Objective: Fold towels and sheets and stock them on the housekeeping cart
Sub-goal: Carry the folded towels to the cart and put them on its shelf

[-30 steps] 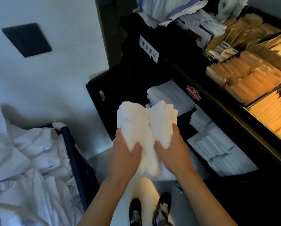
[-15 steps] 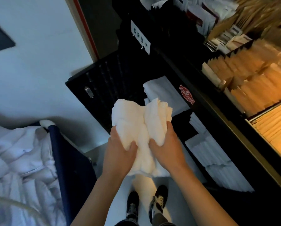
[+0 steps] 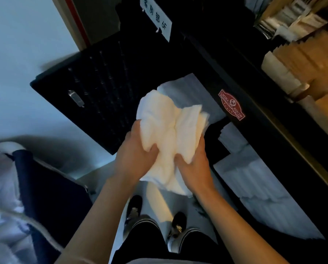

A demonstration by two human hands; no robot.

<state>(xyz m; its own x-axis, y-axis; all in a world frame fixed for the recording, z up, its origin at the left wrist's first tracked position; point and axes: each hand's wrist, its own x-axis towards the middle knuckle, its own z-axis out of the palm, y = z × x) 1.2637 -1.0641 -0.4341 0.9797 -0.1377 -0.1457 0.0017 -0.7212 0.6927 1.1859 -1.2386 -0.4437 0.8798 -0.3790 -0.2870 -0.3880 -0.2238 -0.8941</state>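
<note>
A folded white towel bundle (image 3: 170,130) is held in front of me, over the black housekeeping cart's open shelf. My left hand (image 3: 134,157) grips its left side, thumb pressed into the cloth. My right hand (image 3: 195,166) grips its right side the same way. Behind the bundle a stack of folded white linen (image 3: 193,88) lies on the cart shelf. More folded white stacks (image 3: 254,180) line the shelf to the right. The black cart (image 3: 254,103) carries a red label on its rail.
The cart's black door (image 3: 94,92) stands swung open to the left, with a metal latch. A dark blue laundry hamper (image 3: 45,187) full of crumpled white linen (image 3: 1,187) stands at lower left. Brown paper packets (image 3: 302,60) fill the cart top. My shoes (image 3: 134,208) are on the floor below.
My view has tipped further downward and moved closer to the cart, so the shelf stack now lies right behind the bundle. Both hands keep the same grip on the towels.
</note>
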